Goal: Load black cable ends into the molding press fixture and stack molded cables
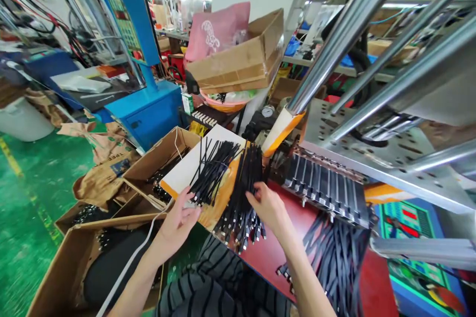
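My left hand is at the lower left end of a bundle of black USB cables, its fingers curved and apart, with no cable visible in its grasp. That bundle lies across a white and orange board. To its right is a second, longer pile of black USB cables, with metal plugs toward me. My right hand rests at the right edge of this pile, thumb and fingers apart and the fingertips touching or very close to the cables.
A metal mould with black cables sits at the right below the press's steel rods. Flat black cables hang over the red tabletop. Cardboard boxes stand at the left. A control panel is far right.
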A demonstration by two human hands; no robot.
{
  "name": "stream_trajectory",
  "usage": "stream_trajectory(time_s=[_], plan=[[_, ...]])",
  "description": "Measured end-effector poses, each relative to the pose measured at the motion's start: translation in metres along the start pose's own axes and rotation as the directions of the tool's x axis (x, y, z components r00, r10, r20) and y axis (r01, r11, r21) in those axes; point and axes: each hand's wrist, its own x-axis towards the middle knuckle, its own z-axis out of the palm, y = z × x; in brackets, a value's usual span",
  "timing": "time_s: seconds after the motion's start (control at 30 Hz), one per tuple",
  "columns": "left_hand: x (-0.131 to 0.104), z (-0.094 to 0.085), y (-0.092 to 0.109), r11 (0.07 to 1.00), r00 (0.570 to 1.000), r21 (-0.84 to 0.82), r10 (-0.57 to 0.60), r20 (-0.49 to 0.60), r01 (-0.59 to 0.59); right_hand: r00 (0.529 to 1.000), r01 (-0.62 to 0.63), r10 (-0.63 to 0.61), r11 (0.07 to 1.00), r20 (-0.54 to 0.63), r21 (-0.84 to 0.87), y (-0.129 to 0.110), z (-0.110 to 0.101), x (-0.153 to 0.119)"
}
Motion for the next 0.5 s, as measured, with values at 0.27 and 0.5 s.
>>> stream_trajectory(time_s=[0.27,0.5], plan=[[-0.036,0.029,0.028,0.958,0.906,0.259,0.006,0.422,-0.127,0.995,-0.006,-0.053,0.798,-0.079,-0.603,0.071,0.008,-0.089],[-0.051,0.109,0.014,0.831,0.683,-0.255,-0.191,0.705,0.495,0.984,0.050,-0.019,0.984,0.176,-0.173,0.062,-0.035,-0.162]])
